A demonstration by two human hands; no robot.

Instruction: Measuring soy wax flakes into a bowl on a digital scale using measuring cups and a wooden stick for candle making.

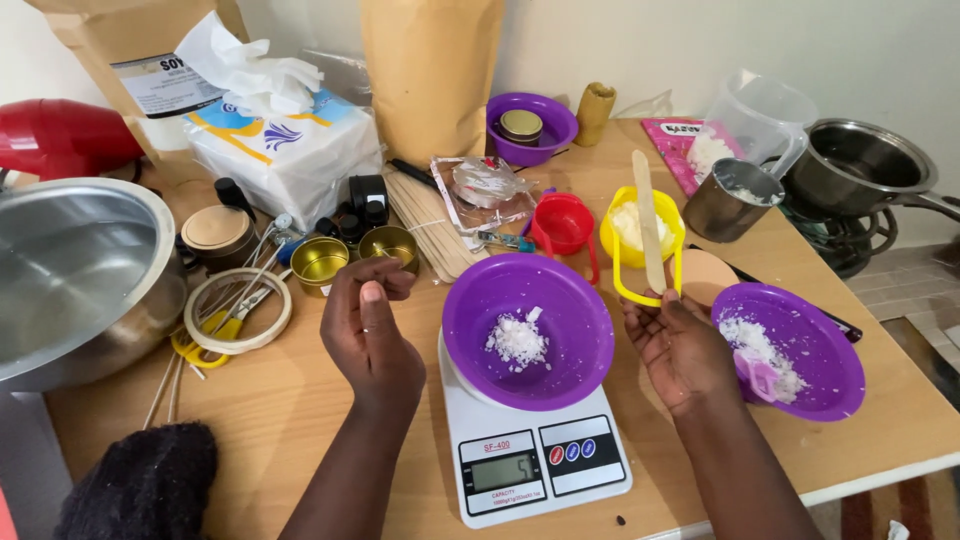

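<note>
Right hand (678, 345) grips a flat wooden stick (648, 220) upright beside a purple bowl (528, 330) of white flakes (517, 340) on a white kitchen scale (535, 465); left hand (368, 330), fingers curled, holds nothing visible.

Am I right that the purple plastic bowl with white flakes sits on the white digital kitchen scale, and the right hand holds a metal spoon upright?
Not quite. The head view shows the purple plastic bowl with white flakes on the white digital kitchen scale, but the right hand holds a flat wooden stick upright, not a metal spoon.
</note>
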